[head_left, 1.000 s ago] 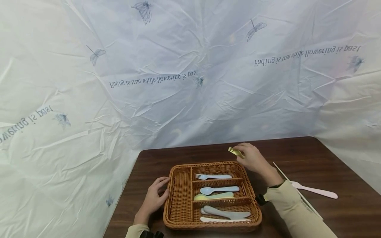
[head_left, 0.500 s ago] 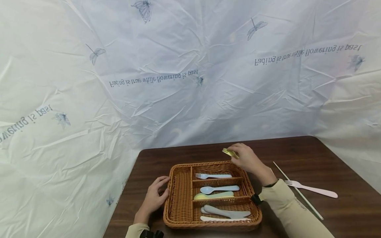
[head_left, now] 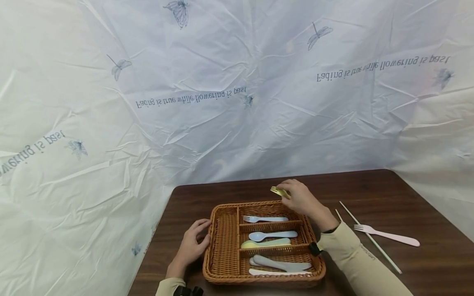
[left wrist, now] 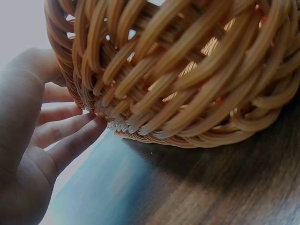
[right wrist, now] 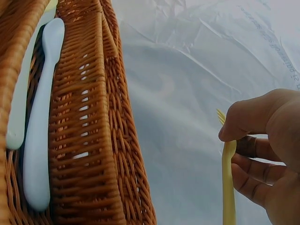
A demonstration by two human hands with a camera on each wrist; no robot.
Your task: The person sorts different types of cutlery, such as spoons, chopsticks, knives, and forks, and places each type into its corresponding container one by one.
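Observation:
A yellow fork is pinched between the thumb and fingers of my right hand, above the back rim of a brown wicker basket. In the right wrist view the handle of this yellow fork hangs downward. My left hand rests against the basket's left side, its fingertips on the weave in the left wrist view. Inside the basket, a light blue fork lies in the back compartment. The middle one holds a light blue spoon beside green and yellow cutlery.
Grey and white cutlery lies in the basket's front compartment; the long left compartment shows bare weave. Right of the basket, a pink fork lies across a pale chopstick on the dark wooden table. A printed white cloth hangs behind.
My right hand has moved left along the basket's back rim with the yellow fork. Its forearm has uncovered more of the chopsticks and pink fork. The left hand has stayed put.

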